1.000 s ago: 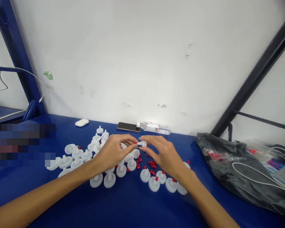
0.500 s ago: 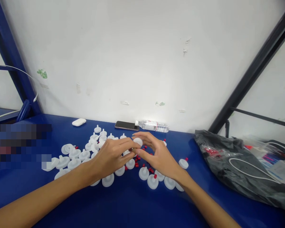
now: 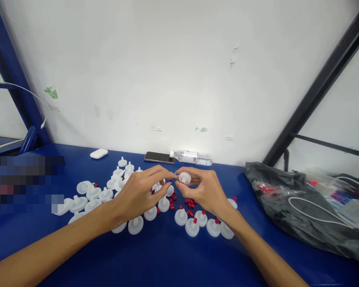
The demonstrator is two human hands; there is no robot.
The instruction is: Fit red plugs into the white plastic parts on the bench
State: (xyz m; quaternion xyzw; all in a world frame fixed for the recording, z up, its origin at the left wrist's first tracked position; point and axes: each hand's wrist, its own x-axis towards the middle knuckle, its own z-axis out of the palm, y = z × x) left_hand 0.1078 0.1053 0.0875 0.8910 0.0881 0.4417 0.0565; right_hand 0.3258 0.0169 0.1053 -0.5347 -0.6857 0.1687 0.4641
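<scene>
The right hand [image 3: 208, 190] pinches a white cap [image 3: 184, 176] above the bench [image 3: 167, 259]; the left hand [image 3: 139, 193] sits beside it, thumb and forefinger parted; with so slight a fingertip grip, the cap could slip and scatter the loose red pieces [image 3: 190, 203].

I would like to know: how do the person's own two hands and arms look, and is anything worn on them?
The left hand and right hand are bare, with slender fingers and no gloves. Both forearms are slim and uncovered, with no sleeve, watch or bracelet in view. No ring shows; the nails are too small to judge.
</scene>
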